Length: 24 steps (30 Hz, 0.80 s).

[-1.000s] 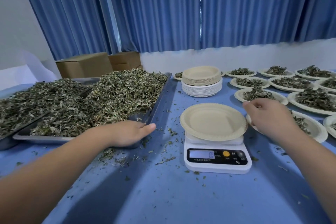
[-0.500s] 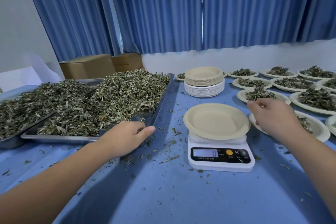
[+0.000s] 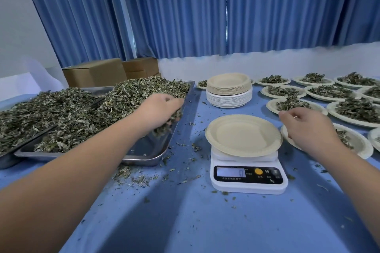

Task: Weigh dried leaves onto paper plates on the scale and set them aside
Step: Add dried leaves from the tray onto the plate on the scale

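Two steel trays point(image 3: 148, 147) along the tabletop's point(image 3: 185, 222) left edge hold crumbly dried leaves point(image 3: 82, 113); the left hand point(image 3: 160, 109) clutches a handful there. A round, empty paper plate point(image 3: 243, 135) sits on the white scale point(image 3: 248, 183); the right hand point(image 3: 308, 129) hovers beside it, loosely curled, holding nothing. Filled plates point(image 3: 271, 107) crowd the right edge.

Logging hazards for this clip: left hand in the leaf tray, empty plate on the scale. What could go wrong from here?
The left hand grips a loose handful of dried leaves; carrying it to the empty plate may scatter more onto the already littered table.
The plate overhangs the scale; leaves dropped near its rim might tip it.
The right hand hovers beside it and could nudge it, skewing the reading.
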Each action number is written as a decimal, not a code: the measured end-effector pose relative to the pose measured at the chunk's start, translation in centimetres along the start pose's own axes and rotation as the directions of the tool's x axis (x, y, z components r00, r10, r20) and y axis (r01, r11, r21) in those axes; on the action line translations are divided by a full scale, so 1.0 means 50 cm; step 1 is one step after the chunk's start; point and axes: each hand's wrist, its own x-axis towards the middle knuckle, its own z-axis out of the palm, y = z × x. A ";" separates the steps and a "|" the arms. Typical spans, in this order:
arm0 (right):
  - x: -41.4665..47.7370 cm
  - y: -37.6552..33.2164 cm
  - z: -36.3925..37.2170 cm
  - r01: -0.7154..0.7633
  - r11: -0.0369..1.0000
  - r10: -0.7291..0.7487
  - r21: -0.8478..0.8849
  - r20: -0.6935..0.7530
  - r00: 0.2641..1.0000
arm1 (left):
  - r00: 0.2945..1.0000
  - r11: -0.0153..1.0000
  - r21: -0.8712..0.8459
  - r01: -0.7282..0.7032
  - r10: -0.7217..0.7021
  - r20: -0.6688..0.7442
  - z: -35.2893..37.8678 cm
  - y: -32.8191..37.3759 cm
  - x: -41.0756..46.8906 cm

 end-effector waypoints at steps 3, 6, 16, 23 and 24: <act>-0.001 -0.001 0.000 0.011 1.000 -0.011 -0.015 0.000 1.000 | 0.998 0.974 -0.216 -0.070 0.066 -0.025 0.039 0.073 0.005; -0.003 -0.001 -0.001 0.017 1.000 -0.017 -0.020 -0.003 1.000 | 0.981 0.942 -0.275 -0.194 0.185 -0.058 0.095 0.137 0.003; -0.006 -0.006 0.000 0.060 0.998 -0.060 0.005 0.003 0.998 | 0.858 0.904 0.003 -0.428 0.406 0.315 0.201 0.144 -0.012; -0.010 -0.008 0.003 0.067 0.997 -0.067 0.028 -0.016 0.998 | 0.900 0.894 0.115 -0.434 0.436 0.007 0.145 0.076 0.026; -0.009 -0.008 0.004 0.071 0.997 -0.070 0.022 -0.025 0.997 | 0.920 0.910 0.160 -0.382 0.392 -0.032 0.133 0.050 0.044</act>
